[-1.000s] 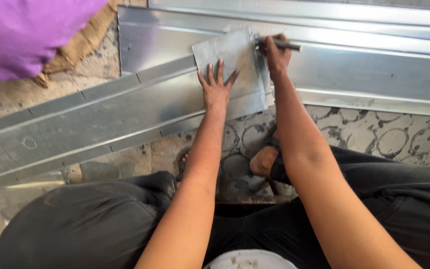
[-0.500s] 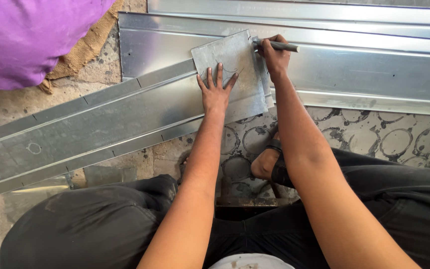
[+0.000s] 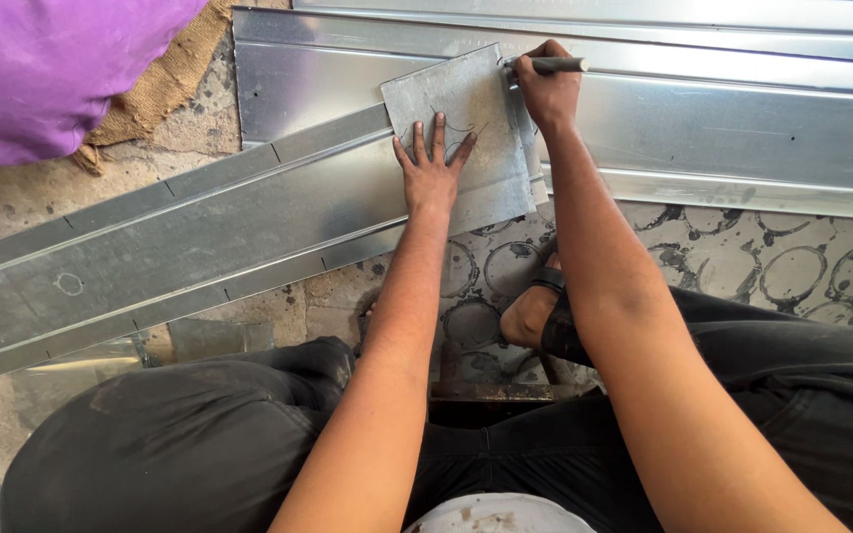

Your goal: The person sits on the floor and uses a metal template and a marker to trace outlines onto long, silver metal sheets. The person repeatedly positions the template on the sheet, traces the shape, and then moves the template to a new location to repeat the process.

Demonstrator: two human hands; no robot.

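One small metal plate (image 3: 466,109) is lying across two long channels (image 3: 199,247); left hand (image 3: 433,168) is pressing it, fingers spread flat; right hand (image 3: 548,87) is gripping one marker (image 3: 557,64) closed at its edge; purple cloth (image 3: 51,69) is sitting nearby.

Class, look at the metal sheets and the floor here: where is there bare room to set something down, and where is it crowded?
Free: the long metal strip left of the left hand, and the patterned floor right of the right forearm. Crowded: the small flat plate, pressed by the left hand while the right hand holds a marker.

A worn, ring-patterned floor (image 3: 742,266) carries long metal channels (image 3: 180,247) from nine to three o'clock, and burlap sacking (image 3: 150,104) at eleven.
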